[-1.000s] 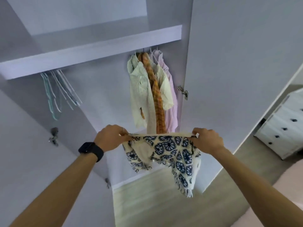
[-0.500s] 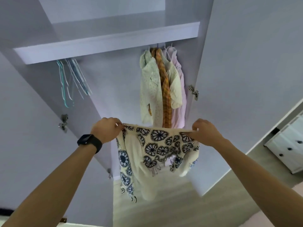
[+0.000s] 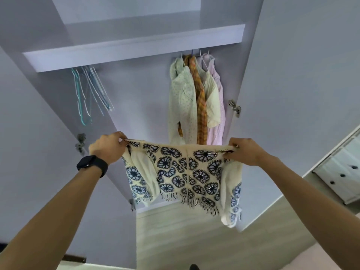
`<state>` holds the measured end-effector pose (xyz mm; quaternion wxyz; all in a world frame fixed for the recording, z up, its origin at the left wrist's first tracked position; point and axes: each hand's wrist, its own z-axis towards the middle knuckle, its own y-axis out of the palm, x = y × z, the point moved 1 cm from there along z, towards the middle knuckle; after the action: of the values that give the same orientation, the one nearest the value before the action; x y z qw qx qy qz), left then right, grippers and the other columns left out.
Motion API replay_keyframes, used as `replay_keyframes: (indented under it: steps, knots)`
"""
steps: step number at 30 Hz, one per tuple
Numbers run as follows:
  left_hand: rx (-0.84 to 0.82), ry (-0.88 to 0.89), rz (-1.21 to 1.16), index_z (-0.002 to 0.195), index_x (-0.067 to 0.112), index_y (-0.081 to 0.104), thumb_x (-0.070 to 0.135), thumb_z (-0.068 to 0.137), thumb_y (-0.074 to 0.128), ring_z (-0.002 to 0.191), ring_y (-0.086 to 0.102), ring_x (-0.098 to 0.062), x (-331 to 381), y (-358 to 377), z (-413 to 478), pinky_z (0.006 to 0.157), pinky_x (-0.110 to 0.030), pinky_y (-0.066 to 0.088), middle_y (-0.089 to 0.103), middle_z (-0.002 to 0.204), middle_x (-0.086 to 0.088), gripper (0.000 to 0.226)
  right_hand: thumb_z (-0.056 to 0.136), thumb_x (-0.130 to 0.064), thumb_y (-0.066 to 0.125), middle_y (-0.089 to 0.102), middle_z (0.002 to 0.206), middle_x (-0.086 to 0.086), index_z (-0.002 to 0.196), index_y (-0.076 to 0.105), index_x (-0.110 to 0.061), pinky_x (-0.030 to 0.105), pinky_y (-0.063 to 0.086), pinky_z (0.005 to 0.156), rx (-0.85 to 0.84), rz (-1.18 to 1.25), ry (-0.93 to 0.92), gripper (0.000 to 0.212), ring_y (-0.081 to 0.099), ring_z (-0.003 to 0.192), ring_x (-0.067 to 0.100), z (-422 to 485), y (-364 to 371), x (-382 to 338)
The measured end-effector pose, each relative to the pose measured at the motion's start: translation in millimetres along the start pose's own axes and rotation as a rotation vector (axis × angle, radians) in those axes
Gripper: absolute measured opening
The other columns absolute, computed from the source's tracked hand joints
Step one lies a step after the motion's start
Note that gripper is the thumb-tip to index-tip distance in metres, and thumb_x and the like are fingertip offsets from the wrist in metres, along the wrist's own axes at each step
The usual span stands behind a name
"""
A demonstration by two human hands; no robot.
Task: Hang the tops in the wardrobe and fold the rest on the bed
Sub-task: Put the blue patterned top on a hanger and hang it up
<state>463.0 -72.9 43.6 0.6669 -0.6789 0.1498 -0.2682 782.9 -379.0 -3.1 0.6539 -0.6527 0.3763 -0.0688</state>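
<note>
Head view: my left hand [image 3: 107,148] and right hand [image 3: 244,152] each pinch an upper corner of the cream, blue-flowered fringed top [image 3: 185,172], holding it stretched between them before the open wardrobe [image 3: 136,49]. Hung shirts [image 3: 194,98] are at 12 o'clock, empty hangers [image 3: 87,90] at 10 o'clock, and a white dresser [image 3: 342,172] at 3 o'clock.
</note>
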Motion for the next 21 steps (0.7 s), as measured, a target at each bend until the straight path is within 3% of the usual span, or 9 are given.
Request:
replay_keyframes:
  steps: [5, 9, 12, 16, 19, 21]
  knots:
    - [-0.043, -0.027, -0.066, 0.112, 0.036, 0.064, 0.035, 0.098, 0.049, 0.084, 0.063, -0.033, -26, 1, 0, 0.075, -0.039, 0.055, 0.066, 0.095, -0.007, 0.020, 0.083, -0.045, 0.078, 0.061, 0.073, -0.014, 0.074, 0.059, -0.037, 0.023, 0.038, 0.059, 0.035, 0.090, -0.066, 0.022, 0.058, 0.074, 0.007, -2, -7, -8]
    - [-0.008, -0.033, -0.037, 0.108, 0.037, 0.062, 0.037, 0.098, 0.049, 0.074, 0.059, -0.029, -32, 5, -2, 0.066, -0.034, 0.048, 0.060, 0.083, -0.002, 0.017, 0.094, -0.032, 0.066, 0.063, 0.100, -0.001, 0.104, 0.068, -0.027, 0.036, 0.048, 0.077, 0.140, -0.134, -0.079, 0.012, 0.059, 0.096, 0.025, 2, -14, -17]
    - [0.028, -0.042, -0.028, 0.107, 0.037, 0.062, 0.037, 0.098, 0.046, 0.072, 0.058, -0.031, -31, 5, 0, 0.066, -0.035, 0.047, 0.057, 0.080, -0.001, 0.018, 0.094, -0.029, 0.062, 0.059, 0.096, 0.000, 0.100, 0.063, -0.023, 0.035, 0.046, 0.071, 0.193, -0.173, -0.021, 0.009, 0.058, 0.090, 0.027, 4, -18, -22]
    - [0.076, -0.076, -0.030, 0.108, 0.036, 0.063, 0.036, 0.096, 0.045, 0.071, 0.055, -0.031, -36, 1, 4, 0.069, -0.037, 0.047, 0.053, 0.079, -0.001, 0.021, 0.086, -0.048, 0.075, 0.052, 0.072, -0.005, 0.072, 0.054, -0.020, 0.029, 0.034, 0.054, 0.225, -0.120, -0.037, 0.037, 0.053, 0.068, 0.019, 3, -21, -23]
    - [0.094, -0.106, -0.028, 0.109, 0.037, 0.063, 0.032, 0.096, 0.044, 0.075, 0.055, -0.032, -39, -2, 6, 0.072, -0.040, 0.047, 0.053, 0.079, -0.003, 0.024, 0.078, -0.075, 0.065, 0.057, 0.065, -0.010, 0.069, 0.051, -0.026, 0.026, 0.035, 0.053, 0.233, -0.159, 0.069, 0.052, 0.053, 0.064, 0.012, -2, -24, -28]
    - [0.089, -0.130, -0.025, 0.109, 0.036, 0.063, 0.030, 0.095, 0.042, 0.078, 0.058, -0.033, -43, -5, 8, 0.078, -0.043, 0.050, 0.059, 0.084, -0.005, 0.026, 0.073, -0.083, 0.062, 0.058, 0.067, -0.013, 0.069, 0.051, -0.030, 0.027, 0.038, 0.055, 0.233, -0.186, 0.095, 0.055, 0.052, 0.066, 0.010, -3, -28, -30]
